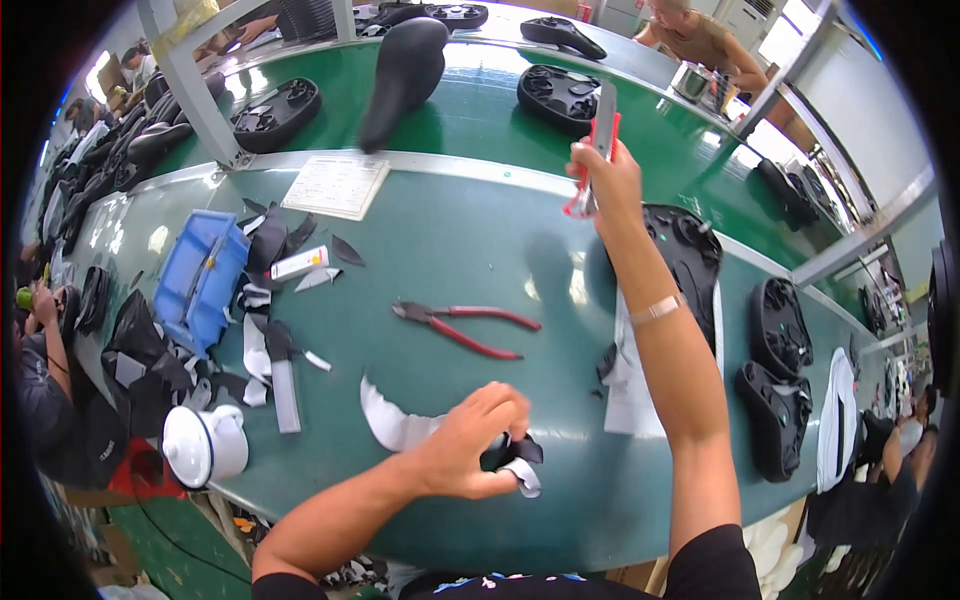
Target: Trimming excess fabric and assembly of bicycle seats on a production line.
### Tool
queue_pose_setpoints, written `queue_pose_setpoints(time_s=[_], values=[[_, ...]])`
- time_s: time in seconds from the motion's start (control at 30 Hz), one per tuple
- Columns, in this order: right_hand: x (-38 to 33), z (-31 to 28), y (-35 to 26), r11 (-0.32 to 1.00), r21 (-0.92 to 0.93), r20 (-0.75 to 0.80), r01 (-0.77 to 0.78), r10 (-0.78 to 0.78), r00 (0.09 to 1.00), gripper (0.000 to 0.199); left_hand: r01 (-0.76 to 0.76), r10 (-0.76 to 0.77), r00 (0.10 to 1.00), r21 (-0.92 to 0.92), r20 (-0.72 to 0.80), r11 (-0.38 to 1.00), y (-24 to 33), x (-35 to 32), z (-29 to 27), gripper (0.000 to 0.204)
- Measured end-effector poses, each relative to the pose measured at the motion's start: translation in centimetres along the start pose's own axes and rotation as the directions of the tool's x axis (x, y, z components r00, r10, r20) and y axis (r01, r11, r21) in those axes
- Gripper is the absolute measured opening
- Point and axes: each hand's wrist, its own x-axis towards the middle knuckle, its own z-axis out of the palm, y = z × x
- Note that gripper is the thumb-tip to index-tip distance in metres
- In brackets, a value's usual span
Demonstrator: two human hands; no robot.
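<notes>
My right hand [612, 180] is raised over the far right of the bench, its fingers wrapped round a red and grey hand tool [604, 125] whose exact kind I cannot make out. Close to the bench's front edge, my left hand [470, 445] is curled on a black and white scrap of cover material [524, 470]. A curved white strip [395, 418] emerges beside that wrist; whether it joins the scrap is hidden. Pliers with red handles [470, 325] lie beyond my left hand, jaws pointing left. Behind my right forearm is a black saddle base [690, 235], partly covered.
A blue bin [203, 275], black and white offcuts [257, 355] and a white enamel mug [205, 445] occupy the left side. A paper sheet [338, 187] lies at the bench's far edge. Black saddles [405, 75] sit on the green surface beyond; upside-down saddles [780, 325] rest right. People work around.
</notes>
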Motion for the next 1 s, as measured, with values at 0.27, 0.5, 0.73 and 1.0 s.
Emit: queue_pose_setpoints(time_s=[0.27, 0.5, 0.73, 1.0], values=[[17.7, 1.6, 12.2, 0.946, -0.312, -0.326, -0.086, -0.022, 0.945, 0.040, 0.172, -0.239, 0.967, -0.459, -0.090, 0.872, -0.3, -0.3, 0.1, 0.027], [7.4, 3.3, 5.9, 0.936, 0.297, -0.201, -0.188, 0.253, 0.946, 0.034, 0.100, -0.362, 0.872, -0.604, -0.330, 0.791, -1.4, 0.0, 0.1, 0.025], [-21.9, -4.1, -5.2, 0.889, 0.069, 0.254, -0.452, 0.423, 0.870, 0.035, -0.064, -0.591, 0.771, -0.952, -0.237, 0.298, -1.8, 0.1, -3.1, 0.069], [-34.1, -11.4, -8.5, 0.894, -0.393, 0.298, -0.215, 0.345, 0.890, 0.035, 0.345, -0.758, 0.651, -0.871, -0.047, 0.350, 3.7, -3.6, -4.1, 0.051]])
